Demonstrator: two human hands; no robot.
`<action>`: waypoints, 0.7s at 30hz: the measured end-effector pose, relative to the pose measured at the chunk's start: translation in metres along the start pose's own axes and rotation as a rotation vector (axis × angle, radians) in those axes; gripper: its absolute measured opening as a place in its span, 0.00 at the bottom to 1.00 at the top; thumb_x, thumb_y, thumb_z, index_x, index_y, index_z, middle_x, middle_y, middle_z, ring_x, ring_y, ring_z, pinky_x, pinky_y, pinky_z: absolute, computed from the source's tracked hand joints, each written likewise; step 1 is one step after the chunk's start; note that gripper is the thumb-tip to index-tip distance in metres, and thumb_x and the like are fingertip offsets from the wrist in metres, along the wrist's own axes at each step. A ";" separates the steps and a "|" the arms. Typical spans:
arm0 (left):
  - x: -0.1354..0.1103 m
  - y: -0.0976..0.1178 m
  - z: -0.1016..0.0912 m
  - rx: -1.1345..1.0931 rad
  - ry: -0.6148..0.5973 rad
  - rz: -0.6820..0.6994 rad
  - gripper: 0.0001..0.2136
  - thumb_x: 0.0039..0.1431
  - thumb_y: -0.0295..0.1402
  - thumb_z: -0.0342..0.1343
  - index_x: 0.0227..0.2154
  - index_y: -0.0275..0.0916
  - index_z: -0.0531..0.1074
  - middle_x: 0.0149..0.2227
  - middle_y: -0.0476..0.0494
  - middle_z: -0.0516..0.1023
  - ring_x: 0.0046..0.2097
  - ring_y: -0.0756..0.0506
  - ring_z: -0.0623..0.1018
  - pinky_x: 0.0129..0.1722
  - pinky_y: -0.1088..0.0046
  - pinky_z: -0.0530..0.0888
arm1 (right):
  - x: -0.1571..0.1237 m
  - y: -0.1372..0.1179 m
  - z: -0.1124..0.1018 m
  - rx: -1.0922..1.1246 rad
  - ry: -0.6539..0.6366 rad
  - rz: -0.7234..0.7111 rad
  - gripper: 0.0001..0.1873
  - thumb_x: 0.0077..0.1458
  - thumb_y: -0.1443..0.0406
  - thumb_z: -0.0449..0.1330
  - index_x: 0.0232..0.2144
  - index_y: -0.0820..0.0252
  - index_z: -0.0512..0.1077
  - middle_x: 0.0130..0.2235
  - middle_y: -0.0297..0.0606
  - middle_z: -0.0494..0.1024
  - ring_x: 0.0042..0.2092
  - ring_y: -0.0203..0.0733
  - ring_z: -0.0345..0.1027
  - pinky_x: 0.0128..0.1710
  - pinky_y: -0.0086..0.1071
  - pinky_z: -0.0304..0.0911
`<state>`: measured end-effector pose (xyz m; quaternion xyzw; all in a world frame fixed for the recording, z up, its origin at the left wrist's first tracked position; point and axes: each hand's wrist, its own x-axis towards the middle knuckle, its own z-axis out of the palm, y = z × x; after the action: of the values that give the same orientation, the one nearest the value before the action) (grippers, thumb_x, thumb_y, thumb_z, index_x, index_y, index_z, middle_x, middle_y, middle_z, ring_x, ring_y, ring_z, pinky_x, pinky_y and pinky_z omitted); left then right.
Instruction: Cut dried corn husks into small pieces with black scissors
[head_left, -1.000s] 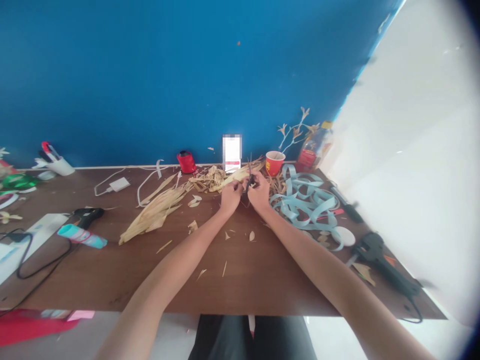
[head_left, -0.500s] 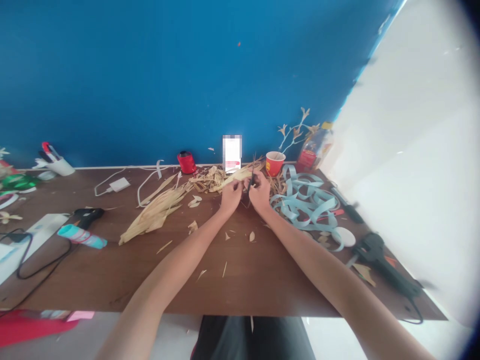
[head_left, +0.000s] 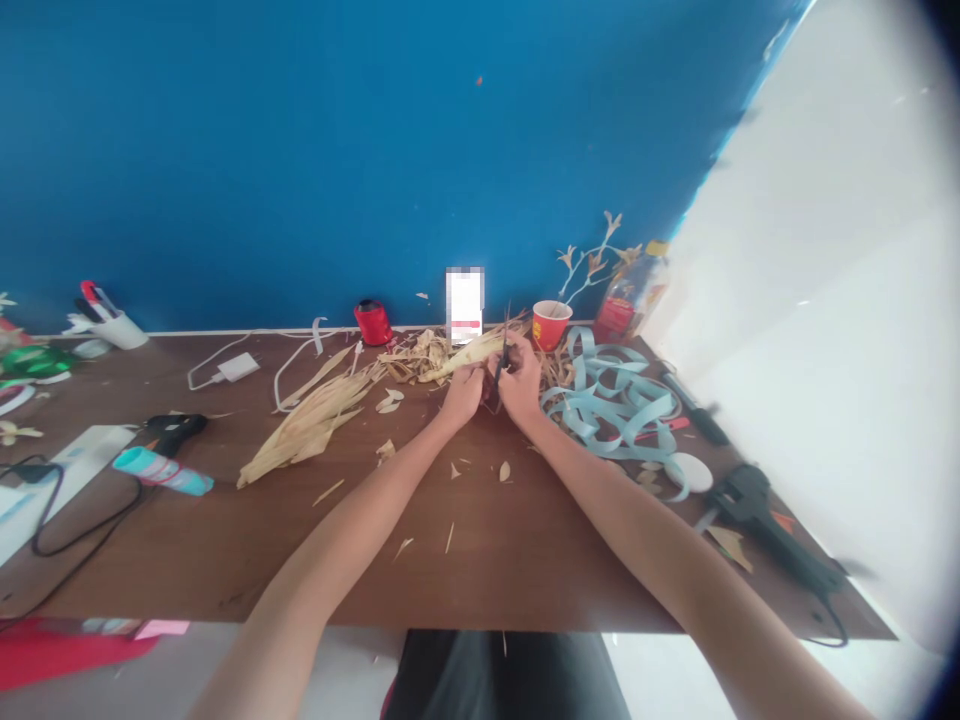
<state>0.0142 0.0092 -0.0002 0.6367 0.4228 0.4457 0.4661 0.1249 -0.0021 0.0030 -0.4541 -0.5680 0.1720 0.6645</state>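
Observation:
My right hand (head_left: 523, 385) is closed around dark-handled scissors (head_left: 505, 345), whose thin blades point up and away from me. Close beside it, my left hand (head_left: 463, 393) has its fingers pinched together; what they hold, if anything, is too small and hidden to make out. Just beyond both hands lies a pale dried corn husk (head_left: 469, 357) on a heap of crumpled husk scraps (head_left: 420, 357). A larger bunch of dried husks (head_left: 315, 425) rests to the left of my hands. Small petal-shaped cuttings (head_left: 504, 471) are scattered nearer to me.
A lit phone (head_left: 465, 300) stands against the blue wall. Right of my hands are a red paper cup (head_left: 551, 326) with a flower stem, a bottle (head_left: 626, 300), tangled blue ribbon (head_left: 600, 400) and a glue gun (head_left: 765, 525). Leftward lie a red spool-like object (head_left: 373, 323) and a charger (head_left: 238, 368).
My left hand's fingers have shifted slightly and lie lower beside the scissors. The right hand keeps its hold on the scissors, almost in the same place.

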 end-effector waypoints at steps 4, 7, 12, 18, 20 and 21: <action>0.000 0.001 -0.001 0.084 0.044 0.070 0.20 0.63 0.42 0.44 0.18 0.39 0.61 0.16 0.49 0.62 0.21 0.50 0.63 0.23 0.72 0.59 | -0.001 -0.003 -0.001 -0.042 -0.012 -0.012 0.22 0.53 0.62 0.57 0.52 0.58 0.67 0.35 0.36 0.77 0.34 0.40 0.71 0.38 0.35 0.68; 0.000 0.002 -0.001 0.138 0.057 0.127 0.19 0.63 0.43 0.45 0.20 0.38 0.64 0.19 0.49 0.64 0.24 0.49 0.63 0.26 0.72 0.61 | -0.001 -0.005 -0.001 -0.087 0.001 -0.021 0.22 0.53 0.62 0.57 0.51 0.56 0.68 0.35 0.35 0.77 0.33 0.40 0.71 0.39 0.35 0.68; -0.001 0.004 -0.002 0.128 0.048 0.145 0.17 0.63 0.43 0.46 0.25 0.36 0.69 0.23 0.46 0.70 0.27 0.48 0.68 0.32 0.70 0.67 | -0.002 -0.005 -0.002 -0.162 0.014 -0.028 0.20 0.52 0.63 0.57 0.49 0.56 0.70 0.35 0.36 0.77 0.34 0.40 0.71 0.39 0.36 0.67; -0.001 0.004 -0.001 0.157 0.029 0.164 0.17 0.63 0.42 0.47 0.27 0.36 0.72 0.22 0.45 0.72 0.29 0.46 0.71 0.35 0.69 0.69 | -0.002 -0.001 -0.003 -0.201 0.035 -0.040 0.22 0.50 0.64 0.57 0.50 0.56 0.69 0.36 0.38 0.78 0.35 0.43 0.72 0.41 0.38 0.68; -0.001 0.004 -0.001 0.181 0.037 0.171 0.17 0.63 0.42 0.46 0.28 0.35 0.72 0.23 0.44 0.73 0.29 0.45 0.72 0.35 0.69 0.69 | -0.002 0.000 -0.002 -0.189 0.044 -0.043 0.21 0.50 0.64 0.57 0.49 0.57 0.70 0.35 0.38 0.78 0.35 0.43 0.72 0.40 0.38 0.68; -0.001 0.005 -0.001 0.195 0.041 0.170 0.18 0.64 0.42 0.46 0.29 0.35 0.73 0.24 0.44 0.74 0.28 0.45 0.72 0.34 0.69 0.69 | -0.002 0.000 -0.002 -0.178 0.045 -0.043 0.21 0.50 0.64 0.57 0.49 0.57 0.70 0.35 0.38 0.78 0.35 0.43 0.72 0.40 0.37 0.69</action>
<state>0.0134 0.0075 0.0042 0.7033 0.4182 0.4530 0.3539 0.1257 -0.0045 0.0018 -0.5027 -0.5756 0.0963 0.6377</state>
